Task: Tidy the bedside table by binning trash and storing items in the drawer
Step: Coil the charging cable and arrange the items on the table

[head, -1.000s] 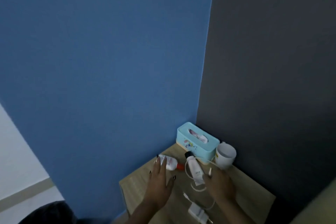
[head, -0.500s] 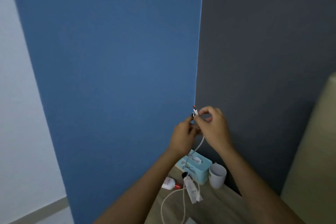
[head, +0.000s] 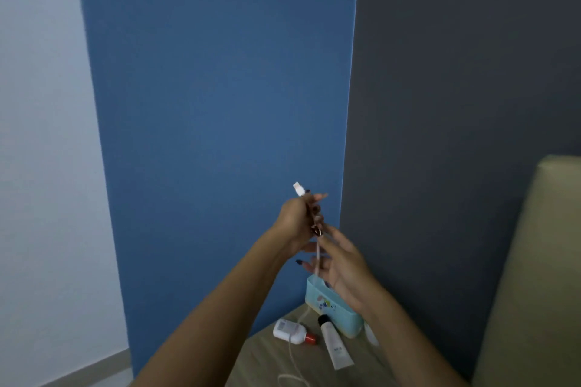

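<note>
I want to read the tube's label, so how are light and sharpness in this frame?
Head view: dim, flat light, no glare; the tube is soft, its label unreadable; the right hand is motion-blurred, the cable faint; wide-angle lens tilts the wall edges.

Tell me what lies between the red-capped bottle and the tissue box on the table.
In the head view, the white tube with a black cap lies between the bottle and the tissue box, close against the box.

Both forearms reach up and forward from the bottom of the view, the hands raised close together. The left hand (head: 297,218) is higher, fingers curled closed, pinching a white charging cable (head: 318,256). The right hand (head: 341,264) sits just below, fingers loosely spread, palm toward the left.
</note>
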`<act>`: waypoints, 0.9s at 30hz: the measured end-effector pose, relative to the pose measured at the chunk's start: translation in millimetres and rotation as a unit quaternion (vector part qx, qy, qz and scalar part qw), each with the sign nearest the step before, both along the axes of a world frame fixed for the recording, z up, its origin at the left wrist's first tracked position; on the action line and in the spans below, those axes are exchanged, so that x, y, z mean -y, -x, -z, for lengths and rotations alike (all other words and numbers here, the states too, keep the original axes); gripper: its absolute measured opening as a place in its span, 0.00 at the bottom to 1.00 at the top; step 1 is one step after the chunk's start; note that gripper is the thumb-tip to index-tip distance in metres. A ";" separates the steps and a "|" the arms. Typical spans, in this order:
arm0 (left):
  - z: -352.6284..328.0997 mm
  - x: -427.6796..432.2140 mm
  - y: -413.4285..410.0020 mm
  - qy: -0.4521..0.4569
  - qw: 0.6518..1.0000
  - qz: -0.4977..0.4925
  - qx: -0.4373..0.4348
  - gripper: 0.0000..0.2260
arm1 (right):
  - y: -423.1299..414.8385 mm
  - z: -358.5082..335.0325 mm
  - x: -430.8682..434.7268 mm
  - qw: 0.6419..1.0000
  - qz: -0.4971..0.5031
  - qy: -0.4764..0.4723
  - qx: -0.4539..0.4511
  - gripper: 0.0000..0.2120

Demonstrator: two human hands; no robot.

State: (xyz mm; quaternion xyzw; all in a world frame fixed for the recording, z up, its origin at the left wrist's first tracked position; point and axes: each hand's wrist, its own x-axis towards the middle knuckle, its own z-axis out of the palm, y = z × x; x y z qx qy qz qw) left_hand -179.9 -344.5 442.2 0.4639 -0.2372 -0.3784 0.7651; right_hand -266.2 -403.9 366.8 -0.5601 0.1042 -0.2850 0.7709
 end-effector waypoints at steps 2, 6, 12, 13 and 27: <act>-15.2 -6.0 -7.5 -0.012 0.999 0.013 0.035 0.13 | 3.1 1.0 -0.1 1.000 -0.013 0.020 -0.020 0.09; -43.5 -29.2 -26.4 -0.054 0.987 0.044 0.148 0.17 | 6.5 15.8 11.4 0.980 -0.059 0.159 -0.108 0.13; -41.7 -82.4 -20.9 -0.209 0.872 0.304 0.322 0.10 | 6.8 41.0 42.7 0.880 -0.072 0.340 -0.324 0.11; -28.1 -87.2 -17.3 -0.288 0.795 0.373 0.382 0.11 | 6.3 34.0 47.6 0.874 -0.052 0.350 -0.332 0.12; 17.7 -66.5 -52.6 -0.013 1.000 0.018 -0.007 0.15 | 0.4 -20.2 -48.4 0.881 0.024 0.453 -0.134 0.15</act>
